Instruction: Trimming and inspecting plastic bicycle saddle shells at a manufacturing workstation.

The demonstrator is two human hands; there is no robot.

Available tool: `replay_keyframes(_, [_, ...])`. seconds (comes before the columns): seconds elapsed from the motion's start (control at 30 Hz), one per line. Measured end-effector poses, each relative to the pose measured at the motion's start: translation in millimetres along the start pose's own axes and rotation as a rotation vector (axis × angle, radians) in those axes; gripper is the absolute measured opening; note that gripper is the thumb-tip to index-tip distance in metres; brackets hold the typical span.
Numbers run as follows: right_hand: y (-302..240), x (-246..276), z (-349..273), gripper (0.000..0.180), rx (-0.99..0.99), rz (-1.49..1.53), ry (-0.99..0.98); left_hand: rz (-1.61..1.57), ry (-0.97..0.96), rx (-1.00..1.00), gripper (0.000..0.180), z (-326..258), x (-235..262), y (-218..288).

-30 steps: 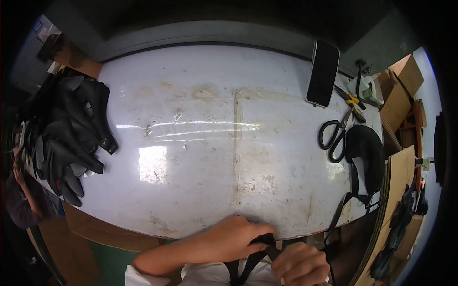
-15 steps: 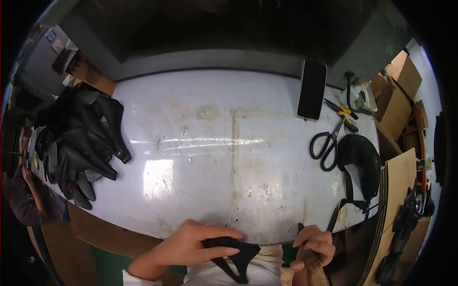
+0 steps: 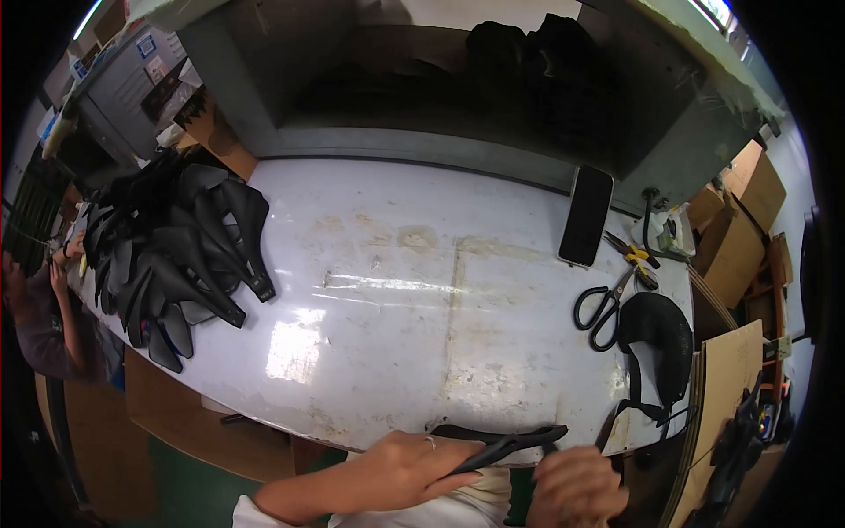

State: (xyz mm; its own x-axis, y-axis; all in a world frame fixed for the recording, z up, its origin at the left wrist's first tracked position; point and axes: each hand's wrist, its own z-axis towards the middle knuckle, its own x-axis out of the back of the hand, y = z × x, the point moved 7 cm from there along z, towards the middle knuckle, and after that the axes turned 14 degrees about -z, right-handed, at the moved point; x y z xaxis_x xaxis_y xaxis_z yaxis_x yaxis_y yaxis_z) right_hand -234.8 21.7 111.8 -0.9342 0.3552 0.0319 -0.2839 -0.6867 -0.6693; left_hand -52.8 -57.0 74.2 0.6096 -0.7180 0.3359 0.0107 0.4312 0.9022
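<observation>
My left hand (image 3: pixel 407 465) grips a long, flat black piece (image 3: pixel 502 443) at the near edge of the white table (image 3: pixel 414 308), holding it roughly level. My right hand (image 3: pixel 574 482) is closed just to its right, under the piece's far end; whether it touches the piece cannot be told. A ring shows on a finger of my left hand.
A heap of black curved parts (image 3: pixel 172 251) fills the table's left end. At the right lie a black phone (image 3: pixel 587 216), black-handled scissors (image 3: pixel 603 304), yellow-handled pliers (image 3: pixel 635 257) and a black strapped pad (image 3: pixel 656 339). Cardboard boxes (image 3: pixel 731 233) stand at the right. Another person (image 3: pixel 44 308) is at the far left.
The view has tilted up. My left hand has turned the black piece flatter and raised it to the table's edge; my right hand has shifted slightly toward it.
</observation>
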Motion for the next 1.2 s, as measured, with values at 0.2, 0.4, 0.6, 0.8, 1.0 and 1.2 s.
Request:
replay_keyframes(0.2, [-41.1,-60.3,27.5,0.005,0.362,0.352,-0.546,-0.129,0.095,-0.039,0.036,-2.9,-15.3,-6.2])
replay_keyframes(0.4, [-49.1,-86.3,18.6,0.005,0.258,0.335,-0.843,-0.218,0.168,-0.115,0.037,-0.5,-12.8,-4.4])
replay_keyframes(0.6, [-42.7,-68.3,22.1,0.013,0.252,0.179,-0.672,-0.237,0.134,-0.04,0.035,-3.1,-17.7,-8.1])
replay_keyframes(0.8, [-45.6,-54.6,30.2,0.018,0.322,0.304,-0.679,-0.219,0.119,-0.045,0.034,-2.0,-17.6,-3.3])
replay_keyframes(1.0, [-44.8,-57.3,31.7,0.016,0.279,0.303,-0.839,-0.231,0.103,-0.008,0.034,3.1,-17.8,-1.5])
replay_keyframes(1.2, [-28.6,-36.6,20.0,0.024,0.256,0.188,-0.405,-0.246,0.098,0.023,0.031,14.0,-15.9,1.0])
